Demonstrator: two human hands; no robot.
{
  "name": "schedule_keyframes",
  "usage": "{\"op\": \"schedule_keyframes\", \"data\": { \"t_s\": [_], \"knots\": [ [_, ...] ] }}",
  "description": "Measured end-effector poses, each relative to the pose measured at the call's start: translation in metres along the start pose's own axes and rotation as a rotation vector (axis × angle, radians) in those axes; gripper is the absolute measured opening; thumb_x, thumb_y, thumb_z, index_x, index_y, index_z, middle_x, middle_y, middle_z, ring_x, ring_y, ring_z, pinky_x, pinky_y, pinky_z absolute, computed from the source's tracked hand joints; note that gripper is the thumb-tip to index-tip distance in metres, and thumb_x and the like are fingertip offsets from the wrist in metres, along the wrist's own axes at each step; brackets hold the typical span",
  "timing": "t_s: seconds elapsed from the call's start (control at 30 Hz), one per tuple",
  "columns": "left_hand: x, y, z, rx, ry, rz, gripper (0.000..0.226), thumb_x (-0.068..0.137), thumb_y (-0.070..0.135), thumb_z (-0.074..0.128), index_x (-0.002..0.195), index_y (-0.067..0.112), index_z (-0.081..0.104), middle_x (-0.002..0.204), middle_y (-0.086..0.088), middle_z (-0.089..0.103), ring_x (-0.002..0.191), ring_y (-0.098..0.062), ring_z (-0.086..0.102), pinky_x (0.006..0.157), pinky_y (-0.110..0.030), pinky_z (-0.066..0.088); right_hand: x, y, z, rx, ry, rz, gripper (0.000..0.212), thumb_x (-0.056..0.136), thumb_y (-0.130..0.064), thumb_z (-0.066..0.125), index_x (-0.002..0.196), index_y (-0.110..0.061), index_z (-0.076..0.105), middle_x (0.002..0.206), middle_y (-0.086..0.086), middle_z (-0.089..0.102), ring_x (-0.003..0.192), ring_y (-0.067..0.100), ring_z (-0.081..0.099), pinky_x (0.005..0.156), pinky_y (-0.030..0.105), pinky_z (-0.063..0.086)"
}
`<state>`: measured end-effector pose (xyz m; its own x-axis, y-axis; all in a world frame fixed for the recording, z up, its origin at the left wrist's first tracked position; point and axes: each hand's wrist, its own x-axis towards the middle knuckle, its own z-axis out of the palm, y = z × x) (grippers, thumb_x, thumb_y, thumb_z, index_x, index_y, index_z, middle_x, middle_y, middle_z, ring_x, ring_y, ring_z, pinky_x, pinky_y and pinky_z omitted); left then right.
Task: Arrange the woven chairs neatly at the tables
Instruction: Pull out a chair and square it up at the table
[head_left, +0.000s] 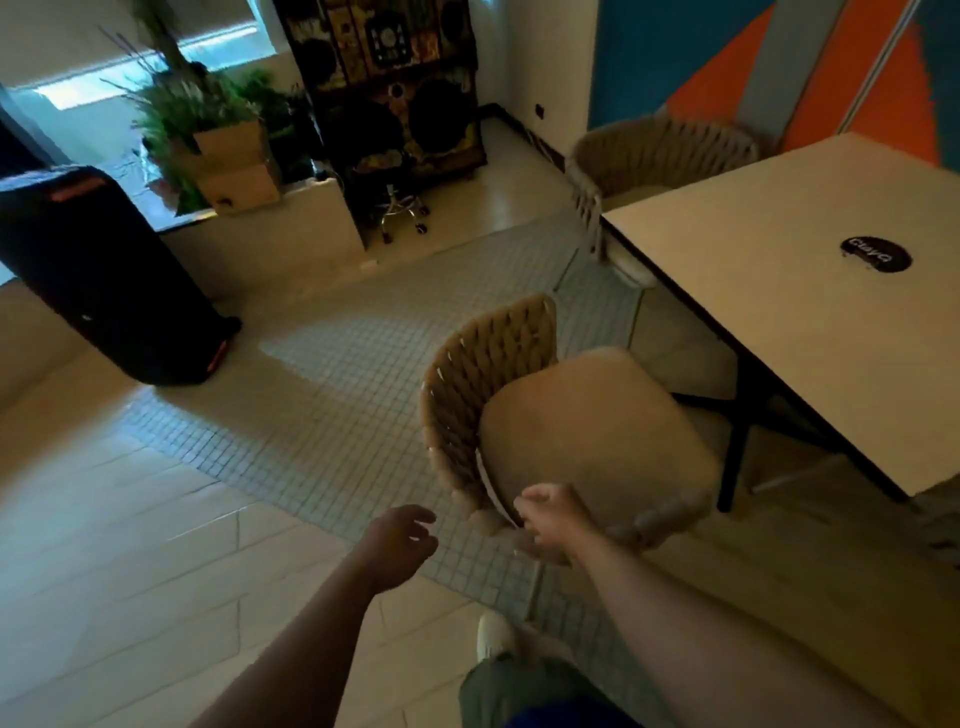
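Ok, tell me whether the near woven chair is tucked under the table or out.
Out: the chair shows its whole seat cushion clear of the table edge.

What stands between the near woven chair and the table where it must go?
Nothing visible does. The woven chair faces the table over bare floor; only the black table leg stands close, right of the seat.

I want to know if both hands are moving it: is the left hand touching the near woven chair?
Apart. The head view shows a strip of tiled floor between the left hand and the rim of the near woven chair.
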<state>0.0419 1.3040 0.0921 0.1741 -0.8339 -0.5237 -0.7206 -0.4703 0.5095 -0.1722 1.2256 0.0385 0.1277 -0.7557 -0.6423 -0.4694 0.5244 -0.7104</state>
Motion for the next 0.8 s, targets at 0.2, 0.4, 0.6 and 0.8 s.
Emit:
{"op": "schedule_keyframes", "data": {
  "t_s": [0.2, 0.4, 0.6, 0.8],
  "knots": [
    [0.108, 0.009, -0.070, 0.127, -0.095, 0.104, 0.037, 0.093, 0.020, 0.065, 0.129, 0.014, 0.062, 0.119, -0.006, 0.066, 0.094, -0.013, 0.062, 0.072, -0.019, 0.047, 0.058, -0.058, 0.025, 0.100, 0.088, 0.024, 0.035, 0.087, -0.029, 0.062, 0.109, -0.003, 0.068, 0.086, 0.006, 0.063, 0.084, 0.021, 0.061, 0.076, 0.035, 0.050],
    [0.177, 0.035, -0.103, 0.237, -0.175, 0.272, 0.033, 0.093, 0.023, 0.064, 0.124, 0.012, 0.065, 0.119, -0.005, 0.069, 0.113, -0.021, 0.063, 0.092, -0.032, 0.050, 0.075, -0.092, 0.035, 0.196, 0.243, 0.085, 0.032, 0.090, -0.028, 0.062, 0.110, -0.004, 0.067, 0.106, 0.014, 0.070, 0.105, 0.031, 0.066, 0.093, 0.045, 0.052],
    [0.235, 0.049, -0.104, 0.369, -0.341, 0.414, 0.021, 0.092, 0.013, 0.062, 0.106, -0.001, 0.069, 0.098, -0.008, 0.064, 0.090, -0.018, 0.056, 0.065, -0.023, 0.042, 0.088, -0.084, 0.068, 0.527, 0.375, 0.321, 0.038, 0.092, -0.019, 0.057, 0.120, 0.007, 0.060, 0.098, 0.017, 0.062, 0.092, 0.028, 0.063, 0.092, 0.049, 0.052],
    [0.302, 0.007, -0.097, 0.445, -0.528, 0.465, 0.023, 0.094, 0.033, 0.058, 0.095, 0.015, 0.072, 0.089, 0.001, 0.068, 0.088, -0.021, 0.065, 0.057, -0.019, 0.036, 0.096, -0.079, 0.159, 1.058, 0.561, 0.505, 0.025, 0.095, -0.031, 0.061, 0.101, -0.007, 0.062, 0.090, 0.015, 0.066, 0.085, 0.029, 0.068, 0.085, 0.045, 0.057]
  ]
}}
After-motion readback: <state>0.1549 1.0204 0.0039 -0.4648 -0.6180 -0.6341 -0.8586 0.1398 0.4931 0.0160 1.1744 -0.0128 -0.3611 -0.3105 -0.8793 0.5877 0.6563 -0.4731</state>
